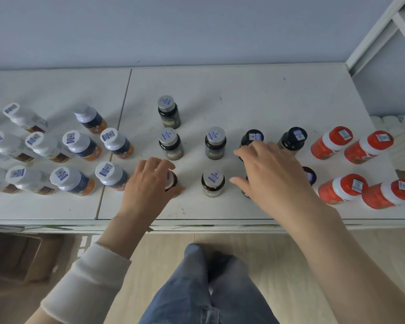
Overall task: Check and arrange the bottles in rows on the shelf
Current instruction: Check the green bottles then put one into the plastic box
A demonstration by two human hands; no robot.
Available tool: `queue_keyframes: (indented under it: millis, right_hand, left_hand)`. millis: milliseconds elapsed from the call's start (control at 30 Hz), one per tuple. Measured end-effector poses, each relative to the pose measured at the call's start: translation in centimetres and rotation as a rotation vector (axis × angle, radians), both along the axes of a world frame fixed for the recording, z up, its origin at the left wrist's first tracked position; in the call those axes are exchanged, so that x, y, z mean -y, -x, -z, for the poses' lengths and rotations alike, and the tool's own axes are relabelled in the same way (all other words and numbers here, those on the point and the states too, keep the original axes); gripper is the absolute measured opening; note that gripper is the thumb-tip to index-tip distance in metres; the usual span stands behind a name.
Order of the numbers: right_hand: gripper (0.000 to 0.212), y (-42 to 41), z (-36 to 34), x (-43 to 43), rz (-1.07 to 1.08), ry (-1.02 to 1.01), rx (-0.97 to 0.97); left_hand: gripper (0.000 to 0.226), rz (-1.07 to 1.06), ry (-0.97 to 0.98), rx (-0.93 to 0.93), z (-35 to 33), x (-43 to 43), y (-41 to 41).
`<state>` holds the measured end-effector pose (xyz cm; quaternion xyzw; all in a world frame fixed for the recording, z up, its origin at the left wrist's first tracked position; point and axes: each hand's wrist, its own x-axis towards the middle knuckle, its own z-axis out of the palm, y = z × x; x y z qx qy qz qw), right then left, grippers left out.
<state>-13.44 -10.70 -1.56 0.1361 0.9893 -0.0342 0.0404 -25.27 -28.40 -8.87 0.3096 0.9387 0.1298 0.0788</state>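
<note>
Head view: arranging is midway on the white shelf (243, 94). White-capped bottles (70, 139) stand grouped at the left and red bottles (332, 142) at the right. The grey-capped dark bottles (170, 143) and black-capped bottles (292, 139) in the middle stand in loose, unevenly spaced columns, and both hands are at work there.

The left hand (150, 181) is on the front-row dark bottle (172, 181), which stands upright near the shelf's front edge. Its fingers (159, 163) are curled over the top and its thumb wraps the side, so the cap is hidden.

The right hand (269, 169) arches over the black-capped group, fingers (255, 148) spread and bent downward, their tips just beside a rear black cap (251, 136). A sliver of another dark bottle (246, 191) shows under the palm, beside the thumb. Whether that hand grips it or merely hovers cannot be told.

The next move likely calls for sliding or lifting the held bottle into line with the column behind it, keeping it upright and clear of its neighbour (212, 183).
</note>
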Motion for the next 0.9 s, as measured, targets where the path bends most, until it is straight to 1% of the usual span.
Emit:
queue_keyframes:
  millis: [33, 67, 133, 167, 200, 233, 300, 333, 400, 433, 467, 500, 567, 600, 633, 700, 733, 800, 833, 900]
  right_hand:
    - [0.049, 0.1, 0.0, 0.4, -0.005, 0.037, -0.028]
    - [0.048, 0.2, 0.1, 0.9, -0.004, 0.085, -0.058]
    - [0.047, 0.6, 0.4, 1.9, 0.030, 0.241, -0.160]
    - [0.046, 0.8, 0.7, 2.4, 0.064, 0.357, -0.222]
    - [0.047, 1.1, 0.9, 3.0, 0.109, 0.494, -0.271]
    - [0.048, 1.5, 1.2, 3.6, 0.168, 0.645, -0.293]
    - [0.051, 2.4, 1.4, 5.1, 0.287, 0.981, -0.254]
    - [0.053, 2.8, 1.5, 5.9, 0.335, 1.165, -0.234]
    - [0.050, 3.3, 1.5, 7.1, 0.394, 1.518, -0.277]
    - [0.044, 3.5, 1.5, 7.7, 0.373, 1.615, -0.334]
    - [0.039, 3.6, 1.5, 8.1, 0.324, 1.637, -0.384]
    - [0.040, 3.6, 1.7, 8.5, 0.269, 1.602, -0.414]
    - [0.048, 3.8, 2.2, 9.2, 0.176, 1.487, -0.414]
    - [0.051, 3.8, 2.4, 9.6, 0.159, 1.473, -0.406]
    - [0.053, 4.0, 2.5, 10.0, 0.170, 1.501, -0.401]
    - [0.048, 4.2, 2.5, 10.7, 0.233, 1.596, -0.402]
    - [0.042, 4.3, 2.4, 10.9, 0.250, 1.607, -0.410]
    - [0.037, 4.3, 2.4, 11.2, 0.222, 1.553, -0.446]
    - [0.038, 4.2, 2.4, 11.2, 0.194, 1.533, -0.468]
    - [0.045, 4.2, 2.4, 11.2, 0.179, 1.542, -0.486]
  left_hand:
    - [0.045, -0.029, -0.011, 0.037, 0.3, 0.5, 0.2]
    - [0.039, -0.058, -0.062, 0.084, 0.4, 0.9, 0.4]
    - [0.029, -0.139, -0.252, 0.184, -0.1, 1.5, 0.8]
    - [0.025, -0.184, -0.364, 0.253, -0.8, 1.8, 1.0]
    - [0.023, -0.217, -0.491, 0.362, -1.5, 2.3, 1.3]
    - [0.022, -0.222, -0.642, 0.510, -2.4, 2.8, 1.5]
    - [0.027, -0.154, -0.909, 0.779, -4.0, 3.9, 1.6]
    - [0.031, -0.100, -0.984, 0.855, -4.5, 4.4, 1.7]
    - [0.035, -0.013, -1.036, 0.909, -4.9, 5.3, 2.0]
    - [0.037, 0.004, -1.039, 0.922, -5.0, 5.7, 2.2]
    - [0.039, 0.004, -1.036, 0.932, -4.9, 6.1, 2.6]
    - [0.039, -0.003, -1.028, 0.935, -4.7, 6.5, 2.9]
    - [0.027, -0.016, -1.027, 0.920, -4.3, 7.2, 3.8]
    - [0.021, -0.012, -1.042, 0.905, -4.2, 7.5, 4.1]
    - [0.017, 0.005, -1.062, 0.888, -4.1, 7.7, 4.5]
    - [0.022, 0.084, -1.095, 0.860, -4.1, 8.1, 4.9]
    - [0.028, 0.131, -1.101, 0.864, -4.0, 8.3, 4.9]
    - [0.040, 0.178, -1.077, 0.887, -4.0, 8.6, 4.8]
    - [0.043, 0.166, -1.062, 0.896, -4.0, 8.6, 4.8]
    - [0.041, 0.136, -1.070, 0.918, -3.9, 8.7, 4.7]
